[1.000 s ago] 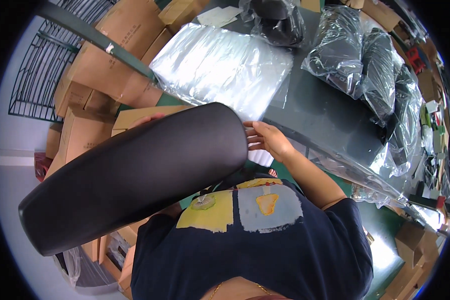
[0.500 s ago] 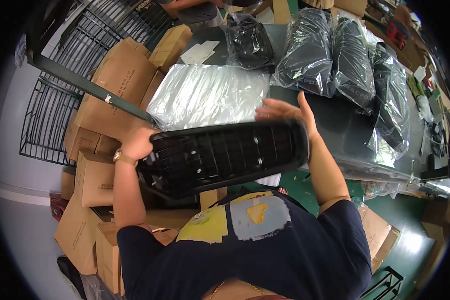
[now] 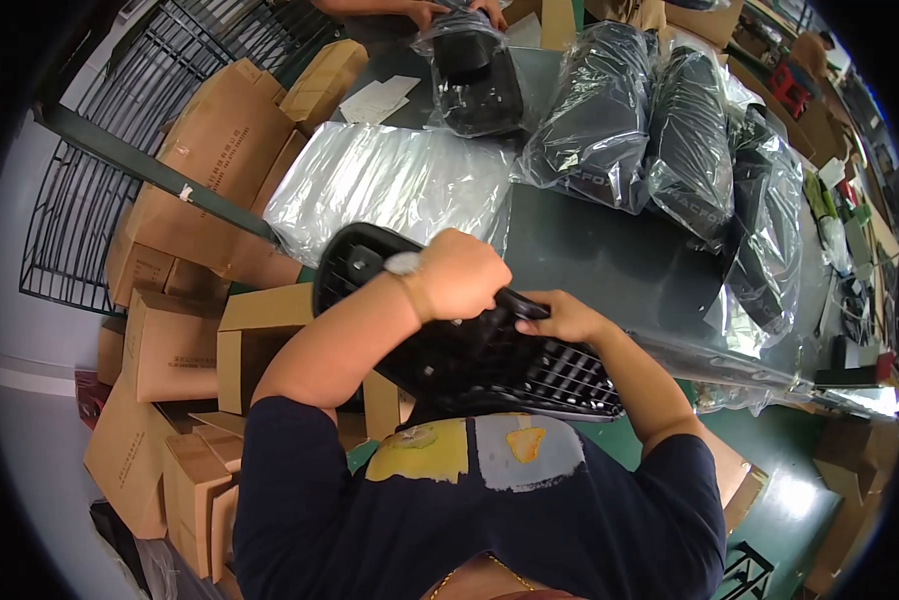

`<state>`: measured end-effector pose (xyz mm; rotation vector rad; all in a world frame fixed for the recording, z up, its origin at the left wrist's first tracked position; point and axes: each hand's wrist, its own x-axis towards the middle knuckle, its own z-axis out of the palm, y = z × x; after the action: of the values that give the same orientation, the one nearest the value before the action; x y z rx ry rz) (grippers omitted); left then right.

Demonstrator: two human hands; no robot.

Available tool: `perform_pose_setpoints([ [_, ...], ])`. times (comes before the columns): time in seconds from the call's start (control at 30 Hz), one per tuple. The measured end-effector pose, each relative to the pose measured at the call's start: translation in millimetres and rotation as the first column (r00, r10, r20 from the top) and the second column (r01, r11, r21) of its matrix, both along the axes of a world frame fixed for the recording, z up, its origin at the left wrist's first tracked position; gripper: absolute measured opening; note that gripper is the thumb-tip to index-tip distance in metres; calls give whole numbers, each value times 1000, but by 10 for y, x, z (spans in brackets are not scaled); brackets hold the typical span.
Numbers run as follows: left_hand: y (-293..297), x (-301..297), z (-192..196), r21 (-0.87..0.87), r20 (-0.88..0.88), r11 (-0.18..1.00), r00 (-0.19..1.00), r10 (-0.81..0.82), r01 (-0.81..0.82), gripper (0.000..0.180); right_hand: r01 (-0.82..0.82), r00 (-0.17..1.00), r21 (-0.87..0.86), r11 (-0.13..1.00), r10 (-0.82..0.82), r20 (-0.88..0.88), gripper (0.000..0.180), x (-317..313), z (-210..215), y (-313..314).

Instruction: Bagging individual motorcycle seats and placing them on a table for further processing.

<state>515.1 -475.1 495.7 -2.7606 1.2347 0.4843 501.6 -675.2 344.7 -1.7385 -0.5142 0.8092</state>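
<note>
A long black plastic seat base (image 3: 440,360) is tilted in front of my chest, its ribbed, latticed underside facing up. My left hand (image 3: 465,275) reaches across it and is closed at the middle of its far rim; the fingertips are partly hidden. Close beside it, my right hand (image 3: 567,318) wraps round the same rim, thumb on the inner side. My forearms cover parts of the base. Beyond its left end lies a stack of clear plastic bags (image 3: 390,180) on the dark table (image 3: 580,235).
Several bagged black seats (image 3: 595,110) lie along the table's far right. At the back, a co-worker's hands (image 3: 425,14) touch another bagged black piece (image 3: 475,85). Cardboard boxes (image 3: 175,345) crowd the left, beside a green metal rail (image 3: 150,165). White papers (image 3: 380,100) lie behind the bags.
The seat base has swung round and tilted. My left hand has moved from its left end to mid-rim; my right, formerly spread, now grips there. The co-worker's hands have come onto the bagged piece.
</note>
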Motion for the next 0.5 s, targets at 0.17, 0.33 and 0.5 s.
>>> perform_pose_setpoints([
  [0.17,760,508,-3,-638,-679,259,689,255,-725,27,262,943,-121,957,-281,-177,57,-358,-171,-904],
  [0.33,982,1352,-1593,-559,-675,109,528,516,-822,24,615,728,-2,789,-568,-384,69,-830,-264,-1384],
  [0.5,116,1643,-2308,-519,-153,458,605,781,-722,54,762,537,-77,643,-694,-480,70,-1412,-518,-1585],
])
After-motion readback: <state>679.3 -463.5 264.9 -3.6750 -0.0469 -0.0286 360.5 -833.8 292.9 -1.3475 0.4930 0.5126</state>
